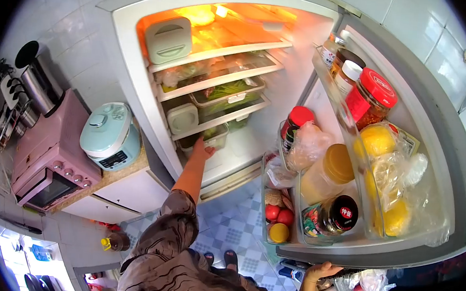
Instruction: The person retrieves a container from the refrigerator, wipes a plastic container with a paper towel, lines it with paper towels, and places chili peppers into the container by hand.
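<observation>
My left hand (pixel 204 149) reaches into the lower part of the open refrigerator (pixel 238 151). Its fingers look extended at the front of a clear container (pixel 220 138) low in the compartment; whether they grip it I cannot tell. Just above is a pale-lidded box (pixel 182 118), and higher up a clear box of green vegetables (pixel 229 93). At the lower right, my right hand (pixel 321 270) has its fingers against the bottom edge of the refrigerator door (pixel 355 260), holding it. Part of those fingers is hidden behind the door.
Door racks hold a red-lidded jar (pixel 372 99), yellow lemons (pixel 378 139), a dark jar (pixel 338 215) and tomatoes (pixel 278 213). On the left counter stand a light-blue rice cooker (pixel 110 136) and a pink oven (pixel 57 153). An oil bottle (pixel 116 241) is near the floor.
</observation>
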The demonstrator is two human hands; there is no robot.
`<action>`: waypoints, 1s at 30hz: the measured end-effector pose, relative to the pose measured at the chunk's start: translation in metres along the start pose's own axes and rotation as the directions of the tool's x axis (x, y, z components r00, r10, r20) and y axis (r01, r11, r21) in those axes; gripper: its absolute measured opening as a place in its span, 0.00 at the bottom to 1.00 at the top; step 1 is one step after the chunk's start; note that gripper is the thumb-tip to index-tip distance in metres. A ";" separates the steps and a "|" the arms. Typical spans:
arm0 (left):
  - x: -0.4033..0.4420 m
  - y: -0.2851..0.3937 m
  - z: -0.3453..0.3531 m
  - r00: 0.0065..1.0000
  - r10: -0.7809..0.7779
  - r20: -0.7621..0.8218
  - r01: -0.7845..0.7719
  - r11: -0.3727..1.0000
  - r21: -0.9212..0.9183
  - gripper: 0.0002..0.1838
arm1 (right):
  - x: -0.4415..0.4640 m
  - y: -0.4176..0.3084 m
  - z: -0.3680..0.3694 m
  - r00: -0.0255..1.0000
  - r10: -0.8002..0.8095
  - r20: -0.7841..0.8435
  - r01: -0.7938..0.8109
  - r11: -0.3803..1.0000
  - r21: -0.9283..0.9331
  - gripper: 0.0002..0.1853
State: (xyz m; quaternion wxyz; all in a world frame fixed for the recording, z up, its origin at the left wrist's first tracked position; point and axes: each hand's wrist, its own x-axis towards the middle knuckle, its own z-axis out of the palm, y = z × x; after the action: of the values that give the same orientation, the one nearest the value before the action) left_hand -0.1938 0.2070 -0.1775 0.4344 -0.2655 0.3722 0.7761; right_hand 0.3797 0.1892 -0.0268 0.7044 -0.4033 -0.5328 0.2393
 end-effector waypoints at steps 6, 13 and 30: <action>0.072 -0.006 -0.040 0.996 0.051 0.068 -0.047 0.997 -0.059 0.29 | 0.003 0.008 -0.002 0.997 -0.071 -0.012 0.068 0.988 -0.138 0.53; -0.002 -0.049 0.047 0.978 -0.174 0.111 0.163 0.981 0.102 0.41 | 0.009 0.037 -0.017 0.988 -0.105 -0.110 0.072 0.961 -0.268 0.51; 0.039 -0.052 0.006 0.947 0.310 -0.079 -0.319 0.896 -0.309 0.26 | 0.049 0.060 -0.015 0.967 -0.178 -0.182 0.110 0.936 -0.335 0.47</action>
State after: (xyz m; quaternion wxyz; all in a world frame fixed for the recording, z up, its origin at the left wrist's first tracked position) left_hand -0.1673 0.2481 -0.2207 0.2497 -0.2791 0.2863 0.8819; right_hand 0.4152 0.2551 -0.0505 0.6971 -0.4955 -0.5156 0.0527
